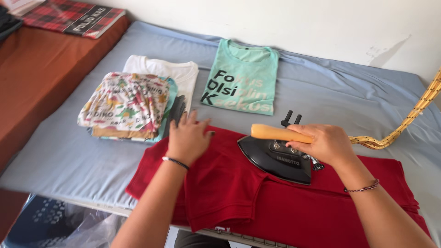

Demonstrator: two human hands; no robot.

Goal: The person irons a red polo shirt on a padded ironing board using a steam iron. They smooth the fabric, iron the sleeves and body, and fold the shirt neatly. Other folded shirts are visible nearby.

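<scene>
At six o'clock on grey padded table [69, 156]: red shirt [239, 193] spread flat, partly folded. Black iron [275, 158] resting on its upper edge, wooden handle [275, 133] clenched in right hand [328, 144]. Left hand [188, 138] pressed flat on cloth at nine o'clock of iron, fingers spread, grasping nothing. Yellow braided cord [404, 124] trailing toward three o'clock. Likely hazards: scorching if iron lingers; burnt fingertips, given hand near soleplate; cord snagging. Folded shirts [128, 105] and teal shirt [243, 82] at twelve o'clock.
</scene>
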